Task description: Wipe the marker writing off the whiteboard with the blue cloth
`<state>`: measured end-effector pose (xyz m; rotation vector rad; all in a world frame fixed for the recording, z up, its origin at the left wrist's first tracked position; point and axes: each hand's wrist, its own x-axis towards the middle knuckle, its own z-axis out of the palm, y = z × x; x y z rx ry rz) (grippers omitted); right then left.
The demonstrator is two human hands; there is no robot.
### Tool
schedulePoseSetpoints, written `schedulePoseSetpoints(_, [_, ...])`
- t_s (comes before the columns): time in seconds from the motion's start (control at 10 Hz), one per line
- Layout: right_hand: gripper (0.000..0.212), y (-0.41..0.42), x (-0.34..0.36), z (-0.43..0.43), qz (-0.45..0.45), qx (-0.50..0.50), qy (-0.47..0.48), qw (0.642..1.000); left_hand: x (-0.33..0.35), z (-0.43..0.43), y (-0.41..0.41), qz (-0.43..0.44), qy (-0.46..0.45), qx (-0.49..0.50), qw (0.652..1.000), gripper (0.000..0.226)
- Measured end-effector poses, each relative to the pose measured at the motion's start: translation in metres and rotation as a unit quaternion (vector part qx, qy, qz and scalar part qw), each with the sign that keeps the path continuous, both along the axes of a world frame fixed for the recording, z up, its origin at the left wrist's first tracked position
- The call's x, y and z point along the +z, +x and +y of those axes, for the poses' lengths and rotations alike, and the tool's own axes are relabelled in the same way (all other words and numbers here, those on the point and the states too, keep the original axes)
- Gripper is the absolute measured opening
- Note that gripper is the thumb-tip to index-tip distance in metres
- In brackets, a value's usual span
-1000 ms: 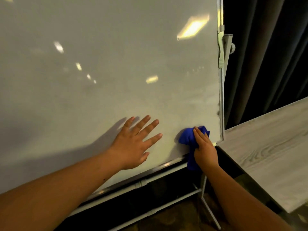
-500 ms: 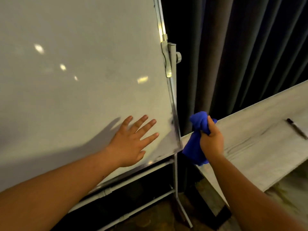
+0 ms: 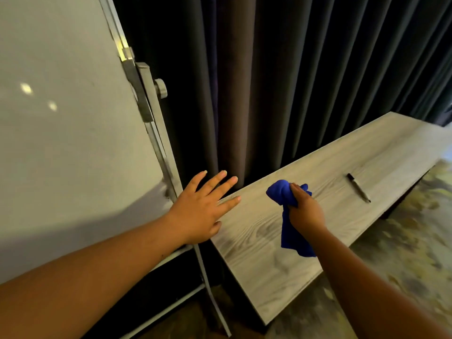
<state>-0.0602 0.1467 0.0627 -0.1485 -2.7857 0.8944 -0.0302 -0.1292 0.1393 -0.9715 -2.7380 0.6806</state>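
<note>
The whiteboard [image 3: 68, 143] fills the left of the head view, its visible surface plain grey-white with no writing I can make out. My right hand [image 3: 304, 211] is closed around the bunched blue cloth [image 3: 287, 216], held over the grey wooden table to the right of the board, with the cloth's tail hanging down. My left hand [image 3: 200, 211] is spread flat with fingers apart at the board's lower right corner, in front of the frame edge and holding nothing.
A grey wood-grain table [image 3: 342, 167] runs along the right, with a black marker [image 3: 358, 187] lying on it. Dark pleated curtains [image 3: 269, 81] hang behind. The board's metal stand [image 3: 210, 297] and clamp knob [image 3: 161, 88] sit beside the table edge. Patterned floor at far right.
My right hand has carried the blue cloth off the board's lower right corner and out over the table. My left hand has slid right off the board face. The view has swung right.
</note>
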Motion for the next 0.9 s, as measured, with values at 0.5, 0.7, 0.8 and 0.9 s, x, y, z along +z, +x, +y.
schedulePoseSetpoints(0.5, [0.096,-0.025,-0.162,-0.029,-0.307,0.151,0.229,0.911,-0.109,-0.042,0.017,-0.151,-0.02,0.13,0.98,0.065])
schedulePoseSetpoints(0.7, [0.086,-0.032,-0.121,-0.032,-0.267,0.137,0.183,0.936,-0.066,-0.03,0.01,-0.099,0.02,0.126,0.987,0.068])
schedulePoseSetpoints(0.8, [0.079,-0.029,-0.089,-0.05,-0.21,0.141,0.147,0.956,-0.036,-0.032,0.021,-0.063,0.029,0.13,0.989,0.074])
schedulePoseSetpoints(0.9, [0.073,-0.032,-0.064,-0.068,-0.165,0.154,0.132,0.965,-0.009,-0.042,0.035,-0.04,0.031,0.15,0.987,0.074])
